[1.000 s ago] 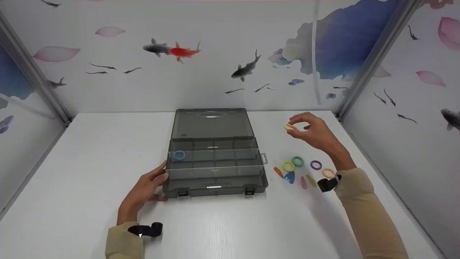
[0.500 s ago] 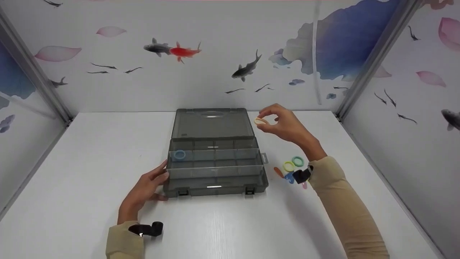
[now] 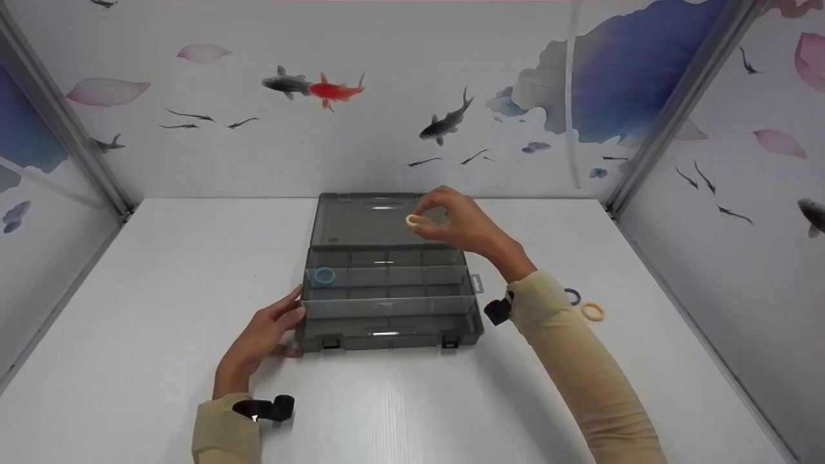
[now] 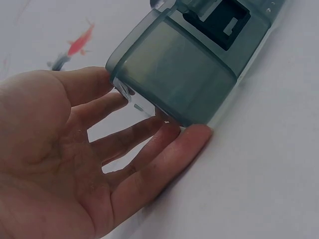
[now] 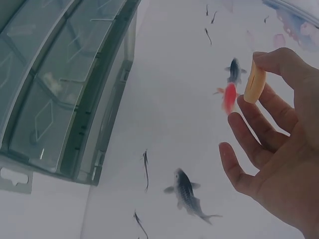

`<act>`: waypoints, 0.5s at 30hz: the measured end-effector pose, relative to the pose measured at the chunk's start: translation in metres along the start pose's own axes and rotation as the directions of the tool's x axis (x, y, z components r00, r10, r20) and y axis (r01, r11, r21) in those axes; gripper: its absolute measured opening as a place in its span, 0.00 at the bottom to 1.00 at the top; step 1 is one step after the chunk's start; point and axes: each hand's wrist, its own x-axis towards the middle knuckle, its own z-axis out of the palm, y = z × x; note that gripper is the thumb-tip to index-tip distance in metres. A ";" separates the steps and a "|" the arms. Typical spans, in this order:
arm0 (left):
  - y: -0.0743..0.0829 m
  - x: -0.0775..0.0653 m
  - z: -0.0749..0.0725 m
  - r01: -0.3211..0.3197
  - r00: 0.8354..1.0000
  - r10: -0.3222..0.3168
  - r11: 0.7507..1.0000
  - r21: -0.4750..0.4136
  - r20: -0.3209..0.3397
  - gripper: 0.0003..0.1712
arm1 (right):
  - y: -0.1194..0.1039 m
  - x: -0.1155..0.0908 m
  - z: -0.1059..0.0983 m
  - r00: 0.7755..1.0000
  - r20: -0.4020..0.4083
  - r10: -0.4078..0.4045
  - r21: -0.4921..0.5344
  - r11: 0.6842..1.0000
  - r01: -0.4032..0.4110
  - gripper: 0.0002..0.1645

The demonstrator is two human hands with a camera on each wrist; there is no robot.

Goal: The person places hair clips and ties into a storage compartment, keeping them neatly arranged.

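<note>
A dark see-through compartment box point(image 3: 387, 341) lies with its lid point(image 3: 361, 222) folded back. One blue ring point(image 3: 334, 277) sits in a left compartment. My left hand point(image 3: 261, 335) touches the box's left side; in the left wrist view its fairly straight fingers rest at the box corner point(image 4: 179, 74). My right hand point(image 3: 464, 222) pinches a pale yellow-orange ring point(image 3: 408, 221) between thumb and index finger, overlapping the lid's right part in the head view. In the right wrist view this ring point(image 5: 255, 84) appears edge-on, with the other fingers loosely bent and apart from it.
A purple ring point(image 3: 575, 296) and an orange ring point(image 3: 584, 310) lie on the white table point(image 3: 361, 412) at right. The right sleeve point(image 3: 567, 348) hides the other small pieces there. Printed walls point(image 3: 361, 142) with fish pictures enclose the back and sides.
My right hand has moved left with the pinched ring, from over the table's right side to in front of the lid. The left hand stays at the box's side.
</note>
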 end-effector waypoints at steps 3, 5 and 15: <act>0.001 0.000 0.001 -0.001 1.000 0.001 1.000 0.004 0.000 0.36 | -0.007 0.006 0.011 1.000 0.012 -0.005 0.009 1.000 0.005 0.15; 0.002 0.000 0.001 -0.006 1.000 0.006 1.000 0.009 0.000 0.36 | -0.011 0.010 0.020 1.000 0.017 -0.016 0.010 1.000 0.016 0.15; 0.000 0.000 0.002 -0.005 1.000 0.005 1.000 0.009 -0.010 0.35 | -0.025 0.033 0.064 0.998 0.050 -0.041 0.059 0.998 0.038 0.16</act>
